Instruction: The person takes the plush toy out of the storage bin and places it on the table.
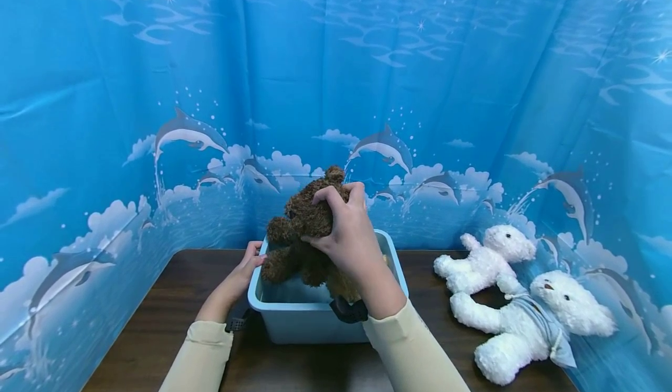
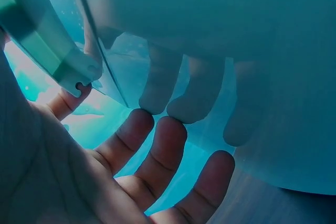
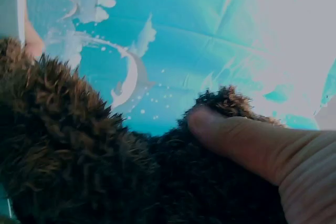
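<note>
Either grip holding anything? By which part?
Right grip: brown plush toy, apparently by its head. Left grip: touches the blue bin's side; can't tell if it holds it.

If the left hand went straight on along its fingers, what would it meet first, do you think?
I'd expect the left hand to meet the side of the blue bin first; its fingertips seem to touch that side, though depth is unclear.
</note>
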### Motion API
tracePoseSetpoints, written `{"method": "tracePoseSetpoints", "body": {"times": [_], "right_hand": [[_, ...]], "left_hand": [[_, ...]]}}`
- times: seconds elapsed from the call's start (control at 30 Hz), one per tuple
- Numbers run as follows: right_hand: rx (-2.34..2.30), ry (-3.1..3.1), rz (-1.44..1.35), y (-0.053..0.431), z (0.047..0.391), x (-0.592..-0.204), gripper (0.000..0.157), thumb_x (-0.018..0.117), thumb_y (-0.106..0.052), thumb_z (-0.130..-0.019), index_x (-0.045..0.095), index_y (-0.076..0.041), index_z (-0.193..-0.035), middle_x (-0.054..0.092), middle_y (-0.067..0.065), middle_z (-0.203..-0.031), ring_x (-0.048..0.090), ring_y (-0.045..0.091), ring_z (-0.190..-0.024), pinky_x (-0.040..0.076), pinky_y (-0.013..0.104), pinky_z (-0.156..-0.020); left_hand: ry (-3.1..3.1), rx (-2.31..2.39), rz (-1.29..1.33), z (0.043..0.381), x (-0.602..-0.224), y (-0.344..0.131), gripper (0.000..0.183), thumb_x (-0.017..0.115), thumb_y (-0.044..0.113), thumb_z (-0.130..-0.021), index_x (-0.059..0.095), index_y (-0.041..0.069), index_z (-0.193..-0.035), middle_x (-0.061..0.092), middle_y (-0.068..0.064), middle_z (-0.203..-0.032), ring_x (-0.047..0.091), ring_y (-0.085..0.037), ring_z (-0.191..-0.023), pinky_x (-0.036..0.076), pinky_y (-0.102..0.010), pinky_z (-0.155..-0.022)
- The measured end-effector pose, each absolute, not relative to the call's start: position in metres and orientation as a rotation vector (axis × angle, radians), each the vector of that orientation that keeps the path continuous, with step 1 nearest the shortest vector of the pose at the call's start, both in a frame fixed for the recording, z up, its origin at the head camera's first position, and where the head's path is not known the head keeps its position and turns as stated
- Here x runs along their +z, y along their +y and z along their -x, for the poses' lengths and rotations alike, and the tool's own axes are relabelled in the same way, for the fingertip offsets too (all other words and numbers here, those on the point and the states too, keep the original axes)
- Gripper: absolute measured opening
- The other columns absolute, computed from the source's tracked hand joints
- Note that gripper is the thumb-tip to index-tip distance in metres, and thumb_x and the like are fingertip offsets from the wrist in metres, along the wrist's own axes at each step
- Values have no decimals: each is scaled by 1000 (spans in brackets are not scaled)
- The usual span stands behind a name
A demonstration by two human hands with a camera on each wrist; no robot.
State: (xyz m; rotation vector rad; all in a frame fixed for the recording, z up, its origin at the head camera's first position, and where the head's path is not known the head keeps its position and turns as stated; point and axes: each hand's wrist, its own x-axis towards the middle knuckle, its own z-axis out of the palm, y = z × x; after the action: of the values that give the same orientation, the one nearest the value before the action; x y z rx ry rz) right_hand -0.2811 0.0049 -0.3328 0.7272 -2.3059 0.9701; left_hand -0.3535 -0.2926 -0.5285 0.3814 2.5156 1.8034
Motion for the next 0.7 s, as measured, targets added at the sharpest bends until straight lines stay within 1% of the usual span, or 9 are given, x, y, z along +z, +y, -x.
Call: {"method": "tracePoseSetpoints", "body": {"times": [0.03, 0.1, 0.17, 0.23, 0.27, 0.33, 0.47, 0.6, 0.7], "right_hand": [[979, -2295, -722, 6, 281, -334, 71, 100, -25, -79, 57, -30, -134, 35, 16, -152, 51, 42, -137, 59, 60, -101], [1006, -2267, -725, 8, 281, -337, 78, 98, -16, -81, 53, -31, -143, 36, 16, -150, 54, 42, -135, 59, 59, -101], [1044, -2224, -727, 10, 280, -338, 93, 98, -12, -80, 46, -32, -155, 37, 15, -149, 56, 39, -134, 58, 59, -103], [1078, -2177, -729, 14, 279, -338, 105, 97, -9, -79, 37, -29, -164, 40, 15, -147, 56, 37, -136, 56, 58, -107], [1091, -2156, -731, 16, 278, -338, 108, 97, -8, -79, 35, -26, -166, 41, 15, -146, 56, 35, -135, 55, 57, -109], [1102, -2111, -737, 21, 277, -336, 108, 97, -7, -79, 34, -20, -166, 44, 14, -144, 55, 33, -135, 54, 56, -111], [1083, -2017, -767, 33, 271, -332, 99, 97, -6, -76, 44, -13, -159, 45, 14, -149, 52, 31, -140, 51, 56, -115], [1157, -1893, -770, 44, 264, -330, 96, 95, -6, -76, 49, -19, -159, 42, 9, -164, 43, 28, -152, 42, 62, -120], [1253, -1793, -739, 50, 259, -330, 95, 92, -7, -78, 49, -26, -161, 42, 6, -167, 43, 25, -152, 39, 64, -119]], "left_hand": [[2516, 1807, -379, 353, -529, -293, 58, 39, 48, -106, 23, 13, -149, 26, -21, -155, 23, -41, -146, 32, -62, -114], [2522, 1808, -385, 353, -529, -293, 56, 39, 47, -106, 23, 13, -148, 27, -20, -152, 24, -40, -144, 35, -56, -110], [2525, 1811, -389, 353, -527, -292, 55, 40, 46, -107, 24, 12, -147, 28, -20, -149, 24, -39, -143, 35, -52, -107], [2528, 1805, -397, 353, -526, -292, 55, 39, 47, -107, 24, 12, -146, 29, -20, -147, 25, -38, -141, 35, -48, -104], [2538, 1790, -402, 353, -525, -292, 55, 38, 48, -108, 23, 12, -146, 29, -20, -146, 27, -38, -141, 36, -45, -103], [2544, 1770, -400, 352, -523, -292, 58, 38, 52, -108, 22, 13, -149, 31, -21, -147, 29, -39, -141, 37, -46, -104], [2539, 1755, -393, 352, -523, -292, 63, 38, 52, -107, 20, 13, -153, 29, -23, -153, 29, -41, -145, 39, -46, -106], [2512, 1786, -373, 352, -523, -291, 63, 40, 47, -106, 19, 11, -154, 23, -22, -158, 25, -43, -150, 41, -47, -109], [2506, 1805, -347, 352, -524, -289, 60, 41, 46, -106, 21, 12, -152, 24, -21, -158, 28, -43, -150, 44, -46, -109]]}}
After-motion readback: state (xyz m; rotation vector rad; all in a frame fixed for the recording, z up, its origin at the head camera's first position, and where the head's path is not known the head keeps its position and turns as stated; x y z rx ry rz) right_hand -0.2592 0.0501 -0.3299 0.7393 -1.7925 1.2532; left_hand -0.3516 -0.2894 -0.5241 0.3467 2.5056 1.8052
